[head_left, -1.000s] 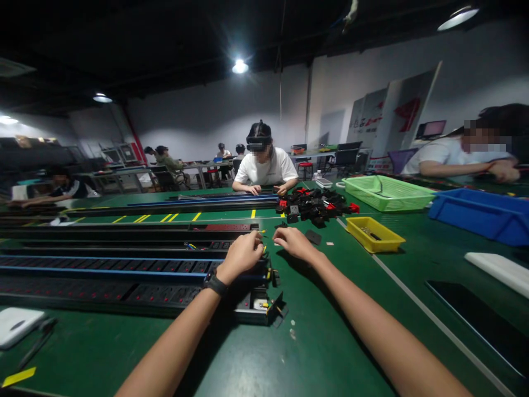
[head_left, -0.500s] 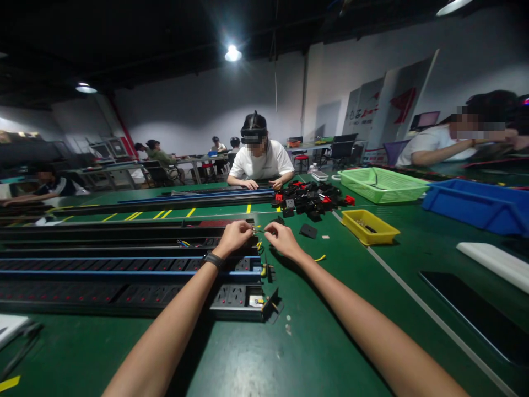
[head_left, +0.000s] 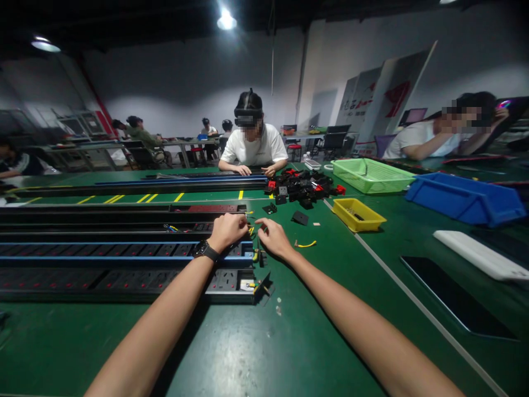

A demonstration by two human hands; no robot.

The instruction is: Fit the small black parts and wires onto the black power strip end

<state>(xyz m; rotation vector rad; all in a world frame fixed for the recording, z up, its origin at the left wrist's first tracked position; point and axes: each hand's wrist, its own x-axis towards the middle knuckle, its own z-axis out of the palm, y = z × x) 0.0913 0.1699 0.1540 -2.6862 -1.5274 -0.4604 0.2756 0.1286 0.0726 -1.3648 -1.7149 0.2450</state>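
Note:
My left hand [head_left: 226,230], with a black watch on its wrist, is closed in a pinch over the right end of a long black power strip [head_left: 124,227]; what it holds is too small to name. My right hand [head_left: 273,237] faces it a few centimetres away, fingers curled and pinched at the same spot, near thin yellow wires [head_left: 252,230]. Closer to me lie a blue-edged strip [head_left: 124,251] and a black strip with an open end [head_left: 231,284]. A loose yellow wire [head_left: 305,243] lies on the green table [head_left: 289,342] right of my right hand.
A pile of black and red parts [head_left: 303,190], a yellow tray [head_left: 357,215], a green basket [head_left: 372,175] and a blue bin [head_left: 465,198] stand at the right. A white strip [head_left: 479,256] and a dark panel [head_left: 454,298] lie nearer. Opposite, a person [head_left: 252,146] works; others sit around.
The view has tilted down and my hands have drawn slightly nearer to me. A yellow wire now lies on the table beside my right hand.

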